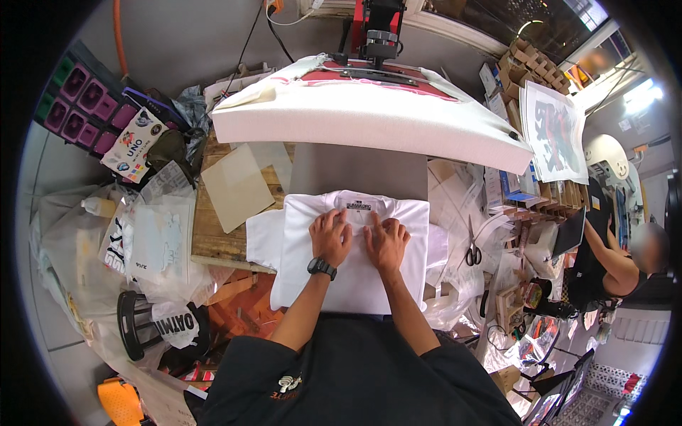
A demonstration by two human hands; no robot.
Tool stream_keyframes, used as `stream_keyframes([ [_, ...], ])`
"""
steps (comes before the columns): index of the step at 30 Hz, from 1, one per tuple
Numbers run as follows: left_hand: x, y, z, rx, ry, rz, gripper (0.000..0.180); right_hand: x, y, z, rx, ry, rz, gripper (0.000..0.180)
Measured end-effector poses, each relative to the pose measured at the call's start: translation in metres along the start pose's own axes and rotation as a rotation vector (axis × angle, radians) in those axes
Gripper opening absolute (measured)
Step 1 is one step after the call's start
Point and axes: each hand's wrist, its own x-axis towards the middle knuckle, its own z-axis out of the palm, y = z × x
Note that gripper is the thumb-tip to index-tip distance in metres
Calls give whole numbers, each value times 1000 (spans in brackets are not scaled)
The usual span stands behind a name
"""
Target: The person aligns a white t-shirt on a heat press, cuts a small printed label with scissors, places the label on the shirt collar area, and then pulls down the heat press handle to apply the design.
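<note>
A white T-shirt [355,280] lies spread on the grey lower plate [359,167] of a heat press, its collar toward the far side. Its sleeves hang out at both sides, and a dark printed neck label shows inside the collar. My left hand [331,240], with a black watch on the wrist, rests on the fabric left of the label. On the label's right side lies my right hand [387,245]. Both hands have their fingers apart, tips touching the shirt near the neckline. Above the plate hangs the press's raised upper plate [362,128], wrapped in white cloth.
Beige sheets [238,188] lie on the wooden table at left. Scissors [472,245] rest on clear plastic at right. A black chair [131,326] stands lower left. Stacked prints [554,135] and cardboard stand right; a person [614,263] is at far right.
</note>
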Motion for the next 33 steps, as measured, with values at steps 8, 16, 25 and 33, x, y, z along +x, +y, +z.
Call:
stream_keyframes([
  [8,0,1,-1,-31,2,-23,42,1,-2,-2,-3,-38,33,45],
  [16,1,-1,0,-37,10,-38,43,3,-3,0,-17,-53,39,46],
  [25,21,-9,9,-67,57,-13,45,23,8,8,66,32,11,41],
  [33,7,-14,-72,-413,303,-74,18,50,3,-86,276,246,-145,22],
])
